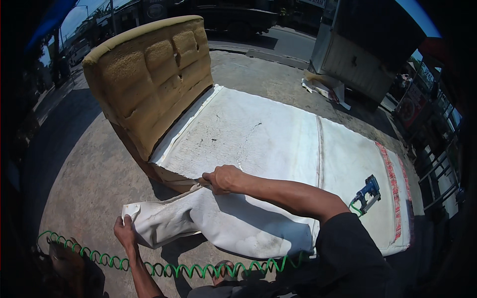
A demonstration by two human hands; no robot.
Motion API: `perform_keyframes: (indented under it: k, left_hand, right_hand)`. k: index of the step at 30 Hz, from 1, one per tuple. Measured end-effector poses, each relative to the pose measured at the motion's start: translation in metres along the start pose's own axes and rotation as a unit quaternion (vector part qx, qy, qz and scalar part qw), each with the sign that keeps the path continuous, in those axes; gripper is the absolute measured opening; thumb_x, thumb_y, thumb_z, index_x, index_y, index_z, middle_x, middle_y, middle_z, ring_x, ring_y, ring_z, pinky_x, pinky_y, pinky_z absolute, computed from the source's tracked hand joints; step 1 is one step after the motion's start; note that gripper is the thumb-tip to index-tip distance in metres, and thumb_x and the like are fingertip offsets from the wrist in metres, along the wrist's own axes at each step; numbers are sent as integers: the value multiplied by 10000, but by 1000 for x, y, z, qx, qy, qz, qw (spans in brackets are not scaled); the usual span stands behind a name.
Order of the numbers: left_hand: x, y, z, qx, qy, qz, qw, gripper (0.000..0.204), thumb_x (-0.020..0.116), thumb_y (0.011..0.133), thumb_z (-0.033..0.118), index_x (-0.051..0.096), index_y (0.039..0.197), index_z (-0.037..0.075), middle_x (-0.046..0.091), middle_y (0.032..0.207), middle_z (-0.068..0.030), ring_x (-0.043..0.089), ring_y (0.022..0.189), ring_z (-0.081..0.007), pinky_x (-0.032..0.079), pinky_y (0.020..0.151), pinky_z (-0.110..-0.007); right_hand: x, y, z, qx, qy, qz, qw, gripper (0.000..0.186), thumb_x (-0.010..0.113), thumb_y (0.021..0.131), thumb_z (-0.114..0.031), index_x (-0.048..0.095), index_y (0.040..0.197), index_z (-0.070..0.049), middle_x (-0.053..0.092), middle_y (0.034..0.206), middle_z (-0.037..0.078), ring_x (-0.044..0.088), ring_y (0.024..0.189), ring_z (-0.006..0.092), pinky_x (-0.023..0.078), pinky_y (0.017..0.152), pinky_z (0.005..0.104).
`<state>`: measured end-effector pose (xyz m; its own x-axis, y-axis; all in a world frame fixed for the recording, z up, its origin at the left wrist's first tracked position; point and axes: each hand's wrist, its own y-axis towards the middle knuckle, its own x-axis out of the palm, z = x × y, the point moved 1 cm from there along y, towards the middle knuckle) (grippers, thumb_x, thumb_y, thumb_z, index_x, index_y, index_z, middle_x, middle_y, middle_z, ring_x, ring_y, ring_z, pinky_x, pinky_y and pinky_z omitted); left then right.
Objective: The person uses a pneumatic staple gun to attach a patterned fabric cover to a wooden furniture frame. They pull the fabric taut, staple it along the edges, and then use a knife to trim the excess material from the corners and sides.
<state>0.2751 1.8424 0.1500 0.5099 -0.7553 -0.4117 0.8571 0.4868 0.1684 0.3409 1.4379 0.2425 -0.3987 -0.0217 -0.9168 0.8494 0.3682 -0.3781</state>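
My left hand (124,231) is closed on the loose corner of a white, worn vinyl cover (169,223) that hangs off the near side of a long seat. My right hand (224,180) makes a fist at the seat's near edge, where the flap folds down. A thin thing sticks out of that fist toward the left, along the edge; its kind is hidden. The seat top (238,134) is white and cracked, with small dark tears. At its left end stands a backrest (154,74) of bare, tan tufted foam.
A blue pneumatic staple gun (368,189) lies on the seat's right part, joined to a green coiled air hose (198,270) that runs low across the front. White scraps (328,92) lie on the concrete near a large metal cart (353,54). A road passes behind.
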Motion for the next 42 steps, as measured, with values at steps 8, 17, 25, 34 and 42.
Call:
perform_keyframes:
  k: [8,17,25,34,42]
  left_hand:
    - [-24,10,23,7,11,-24,1000,311,625,923,205,615,909,-105,654,790,-121,538,710,-163,461,676,-369]
    - [-73,-18,11,6,46,20,999,290,643,882,193,626,832,-93,625,721,-113,534,688,-162,463,660,-381]
    - [-49,-22,22,-22,326,-84,941,355,625,905,224,613,1124,-55,672,864,-270,661,810,-384,506,804,-454]
    - [171,-71,41,125,-1,-274,953,607,609,970,373,505,1373,-68,531,1401,-281,499,1325,-429,415,1080,-448]
    - [214,-77,55,51,5,-376,925,458,568,983,417,680,1160,10,700,999,-278,673,980,-450,507,882,-475]
  right_hand:
    - [-24,-39,20,22,-14,-71,997,465,623,769,-127,679,1228,-170,740,1045,142,727,947,342,590,787,457]
    - [-50,-135,54,29,-28,-30,999,345,552,912,-230,633,1244,-189,726,884,162,711,821,384,565,747,514]
    - [-32,-122,56,0,75,68,995,447,567,951,-290,546,1390,-207,719,801,190,706,742,391,562,731,513]
    - [-41,-109,38,-7,37,70,997,473,564,977,-320,511,1434,-208,730,816,174,708,741,380,566,713,493]
    - [-48,-126,50,12,14,68,998,520,609,980,-288,501,1481,-199,734,823,170,708,693,348,556,671,475]
